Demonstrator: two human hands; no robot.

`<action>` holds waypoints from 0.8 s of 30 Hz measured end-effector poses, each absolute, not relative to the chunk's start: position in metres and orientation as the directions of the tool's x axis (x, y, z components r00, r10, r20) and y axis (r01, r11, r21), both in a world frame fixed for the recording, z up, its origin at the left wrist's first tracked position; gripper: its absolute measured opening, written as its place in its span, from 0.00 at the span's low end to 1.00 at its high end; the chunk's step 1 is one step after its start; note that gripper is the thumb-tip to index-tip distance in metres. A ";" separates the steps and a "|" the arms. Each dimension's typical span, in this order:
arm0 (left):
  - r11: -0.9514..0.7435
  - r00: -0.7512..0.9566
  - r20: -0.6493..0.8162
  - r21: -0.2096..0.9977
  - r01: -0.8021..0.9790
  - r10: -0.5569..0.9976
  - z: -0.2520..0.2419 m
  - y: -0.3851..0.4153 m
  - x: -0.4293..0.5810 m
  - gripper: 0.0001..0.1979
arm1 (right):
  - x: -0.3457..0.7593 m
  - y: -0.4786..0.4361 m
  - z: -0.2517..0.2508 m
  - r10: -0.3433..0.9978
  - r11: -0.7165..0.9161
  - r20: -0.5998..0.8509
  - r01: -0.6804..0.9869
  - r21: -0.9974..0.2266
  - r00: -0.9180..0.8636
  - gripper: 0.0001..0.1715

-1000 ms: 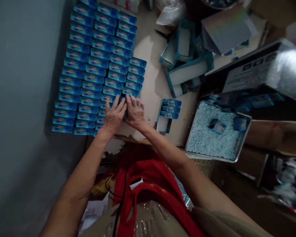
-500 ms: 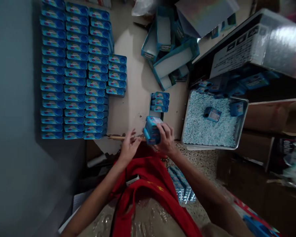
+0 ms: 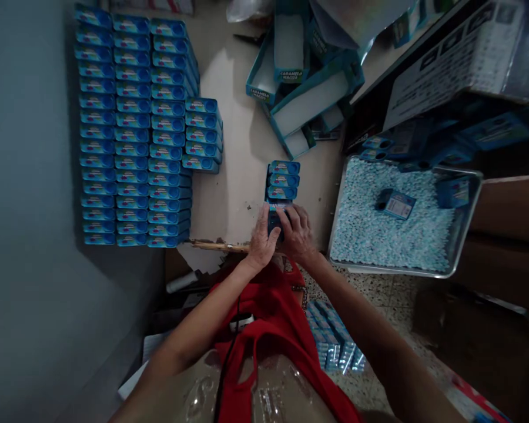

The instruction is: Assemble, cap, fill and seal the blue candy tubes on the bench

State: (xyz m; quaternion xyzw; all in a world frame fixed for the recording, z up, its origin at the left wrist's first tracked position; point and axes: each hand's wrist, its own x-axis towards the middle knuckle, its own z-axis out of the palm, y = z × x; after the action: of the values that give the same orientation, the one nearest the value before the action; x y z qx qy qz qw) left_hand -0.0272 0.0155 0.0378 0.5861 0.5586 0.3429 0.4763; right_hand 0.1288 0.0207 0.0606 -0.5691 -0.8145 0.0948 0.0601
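Observation:
Both hands meet at the near edge of the beige tabletop (image 3: 238, 176). My left hand (image 3: 261, 238) and my right hand (image 3: 296, 232) are curled around a few small blue packs (image 3: 274, 218), pressing them into the near end of an open blue carton. That carton holds a short row of the same blue packs (image 3: 283, 179) just beyond my fingers. To the left, a large block of many identical blue packs (image 3: 132, 129) is laid out in neat columns on the tabletop.
A metal tray (image 3: 335, 258) of pale blue granules sits to the right with small boxes lying on it. Empty open cartons (image 3: 300, 88) are piled at the back. A large dark box (image 3: 449, 64) lies at upper right. More blue packs (image 3: 335, 341) lie on the floor.
The few blue packs held up in my right hand came down into the carton's near end. My left hand moved right and joined the right hand on them.

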 end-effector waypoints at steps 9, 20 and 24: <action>0.198 -0.113 -0.165 0.881 0.430 0.980 0.015 0.038 -0.001 0.34 | 0.135 0.047 0.080 0.931 0.302 -0.172 0.943 -0.137 -0.323 0.50; 0.507 -0.485 -0.364 0.838 0.203 0.795 0.031 0.047 -0.142 0.23 | -0.059 0.222 0.085 0.855 0.452 -0.101 0.826 -0.338 -0.509 0.64; 0.468 -0.480 -0.289 0.829 0.307 0.828 0.036 0.025 -0.161 0.21 | -0.086 0.225 0.063 0.853 0.446 -0.114 0.826 -0.346 -0.509 0.59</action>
State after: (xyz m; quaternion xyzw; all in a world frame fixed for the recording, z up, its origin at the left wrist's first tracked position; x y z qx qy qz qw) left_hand -0.1607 0.0253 0.0356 0.3644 0.7790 0.3651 0.3565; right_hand -0.0864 0.2249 0.0631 -0.4941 -0.8494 0.1813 0.0383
